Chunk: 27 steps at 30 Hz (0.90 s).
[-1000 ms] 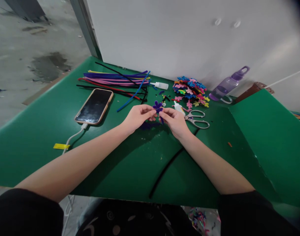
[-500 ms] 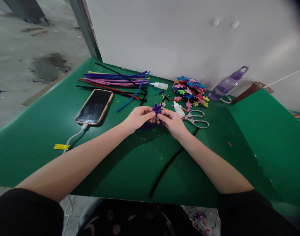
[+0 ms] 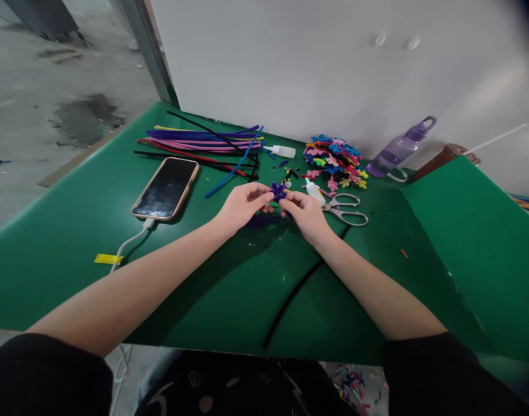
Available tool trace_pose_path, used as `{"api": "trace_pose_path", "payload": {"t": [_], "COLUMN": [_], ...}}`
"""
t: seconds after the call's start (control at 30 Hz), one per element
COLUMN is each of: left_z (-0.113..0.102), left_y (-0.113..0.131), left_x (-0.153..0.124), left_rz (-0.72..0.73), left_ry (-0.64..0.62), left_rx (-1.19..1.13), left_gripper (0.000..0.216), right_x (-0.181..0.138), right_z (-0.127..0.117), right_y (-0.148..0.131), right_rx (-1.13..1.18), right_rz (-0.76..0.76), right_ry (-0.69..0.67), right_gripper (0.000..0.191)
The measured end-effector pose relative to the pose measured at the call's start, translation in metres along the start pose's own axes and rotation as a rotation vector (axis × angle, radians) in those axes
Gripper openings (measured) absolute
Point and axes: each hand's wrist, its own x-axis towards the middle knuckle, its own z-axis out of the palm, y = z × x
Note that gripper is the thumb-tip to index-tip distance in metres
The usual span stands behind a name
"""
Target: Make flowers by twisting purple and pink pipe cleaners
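Both bare forearms reach forward from dark sleeves and converge toward the middle, wrists nearly straight and held low. The left hand (image 3: 241, 206) lies palm inward, its fingers curled and its thumb and forefinger pressed together in a fine pinching grip at the tips. The right hand (image 3: 306, 212) mirrors it from the other side, knuckles up and fingers bent, its own thumb and forefinger closed in a like grip, so that the fingertips of the two hands sit just beside each other, almost touching.
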Motion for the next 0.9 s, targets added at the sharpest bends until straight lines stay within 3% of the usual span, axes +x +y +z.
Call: {"api": "trace_pose_path", "payload": {"t": [0.57,0.9], "left_z": [-0.0017,-0.0003], "left_y": [0.0001,-0.0034], "left_x": [-0.0011,-0.0013], "left_rz": [0.034,0.062], "left_ry": [-0.071,-0.072], "left_rx": [0.063,0.132], "left_gripper": [0.014,0.015], "right_x": [-0.0054,-0.0076], "right_z": [0.0040,0.0087], "right_y": [-0.0043,-0.0047], "right_rx": [0.006,-0.004], "right_rz": [-0.086,-0.021], "right_ry": [0.040,0.108], "right_gripper": [0.022,0.017]}}
